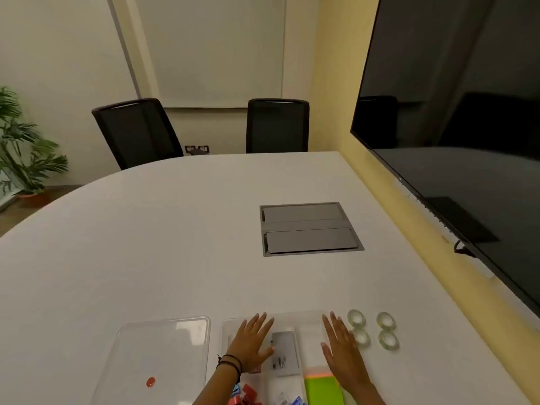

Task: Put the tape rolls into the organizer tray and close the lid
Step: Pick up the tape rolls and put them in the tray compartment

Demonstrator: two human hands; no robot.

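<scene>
White rounded surface (175, 229), grey cable hatch (311, 229), two black office chairs (137, 130) (277, 127), whiteboard (210, 48), dark wall screen (467, 112), potted palm (26, 147), yellow wall (330, 83)

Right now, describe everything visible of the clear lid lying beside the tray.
The lid is a clear plastic rectangle with rounded corners and a raised rim, and it catches pale reflections. It lies flat on the white table, just left of the tray, with a narrow gap between them. A small round red sticker shows near its front. The left hand and right hand lie over the tray, not on the lid. Its near edge leaves the picture.
</scene>
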